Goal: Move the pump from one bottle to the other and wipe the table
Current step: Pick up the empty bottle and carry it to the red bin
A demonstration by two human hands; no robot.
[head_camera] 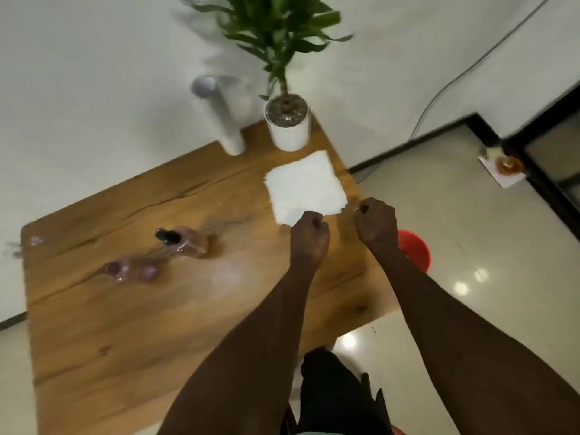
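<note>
Two clear pinkish bottles stand on the left of the wooden table (188,324), both blurred. The farther bottle (191,244) carries a black pump (168,237). The nearer bottle (131,270) has an open neck with no pump. A white cloth (304,183) lies flat at the table's far right. My left hand (309,235) is a closed fist on the cloth's near edge and seems to pinch it. My right hand (375,222) is also a closed fist, just off the cloth's near right corner at the table edge, with nothing visible in it.
A potted plant in a white pot (288,127) and a tall white cylinder (221,117) stand at the table's back edge by the wall. A red bucket (416,249) sits on the tiled floor right of the table. A small wet smear (36,240) marks the left edge.
</note>
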